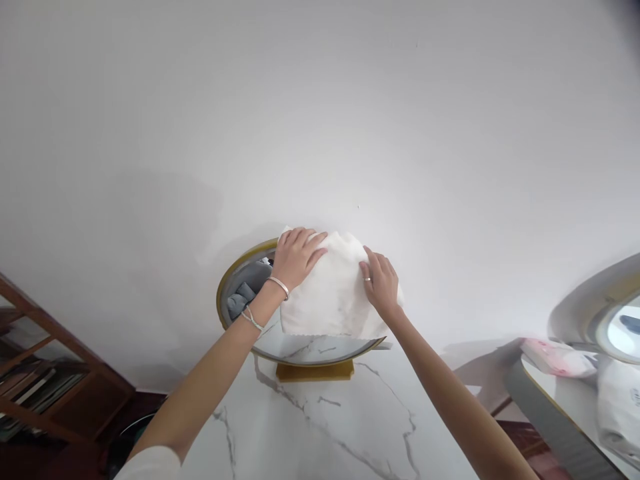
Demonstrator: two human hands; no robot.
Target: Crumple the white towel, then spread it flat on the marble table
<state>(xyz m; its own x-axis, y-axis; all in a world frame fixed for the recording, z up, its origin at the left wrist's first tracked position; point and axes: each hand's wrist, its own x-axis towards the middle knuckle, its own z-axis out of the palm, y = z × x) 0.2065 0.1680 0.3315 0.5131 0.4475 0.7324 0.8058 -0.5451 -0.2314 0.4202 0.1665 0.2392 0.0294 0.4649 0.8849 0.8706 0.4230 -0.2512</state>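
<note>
An oval, gold-rimmed mirror (227,273) stands tilted on a gold base (315,371). A soft white paper towel (335,300) with a zigzag lower edge hangs over much of its glass. My left hand (295,257) holds the towel at its upper left, fingers over the top edge and thumb on the front. On the upper right side, my right hand (381,280) grips the towel, its thumb in front; the other fingertips are partly hidden. Behind the towel, the mirror's upper right rim is out of sight.
Under the mirror is a white marble-patterned tabletop (300,433), close to a pale wall (320,120). A wooden bookshelf (45,373) stands at left. At right, a second table (545,410) bears a pink-and-white packet (557,358), a white bundle (620,407) and another round mirror (625,330).
</note>
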